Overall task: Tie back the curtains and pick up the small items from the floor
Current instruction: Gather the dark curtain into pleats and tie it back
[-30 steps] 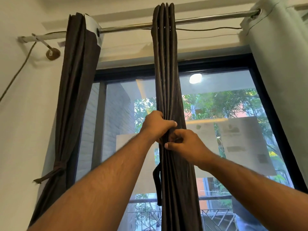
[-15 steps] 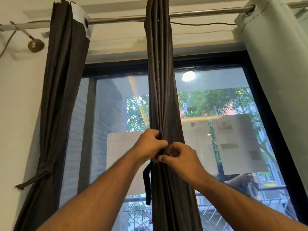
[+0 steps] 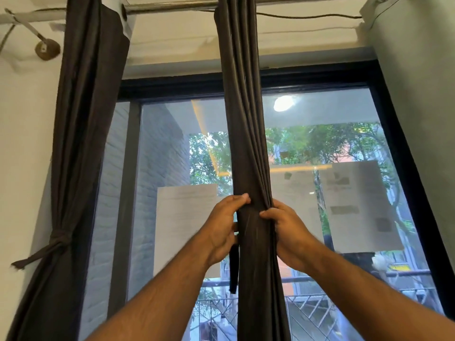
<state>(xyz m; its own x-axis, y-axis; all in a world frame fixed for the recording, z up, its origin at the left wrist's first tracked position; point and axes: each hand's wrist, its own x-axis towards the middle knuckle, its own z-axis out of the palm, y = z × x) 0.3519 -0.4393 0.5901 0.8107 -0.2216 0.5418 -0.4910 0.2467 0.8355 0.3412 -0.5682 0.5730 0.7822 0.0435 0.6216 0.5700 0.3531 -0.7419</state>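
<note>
A dark brown curtain [image 3: 246, 134] hangs gathered in a narrow bunch at the middle of the window, from a metal rod [image 3: 172, 6]. My left hand [image 3: 222, 230] grips the bunch from its left side and my right hand [image 3: 285, 230] grips it from the right, at the same height. A dark fabric tie strip [image 3: 234, 269] dangles below my left hand, beside the curtain. A second brown curtain [image 3: 81, 143] hangs at the left, bound by a knotted tie [image 3: 57, 239]. The floor and any small items are out of view.
A pale grey curtain [image 3: 416, 107] hangs at the right edge. The black-framed window [image 3: 389, 148] shows trees, a railing and reflected paper sheets. A white wall with a rod bracket [image 3: 46, 49] and a cord is at the left.
Both hands slid down the middle curtain and moved apart to either side of the bunch. The view dropped and came closer, so the rod sits at the top edge.
</note>
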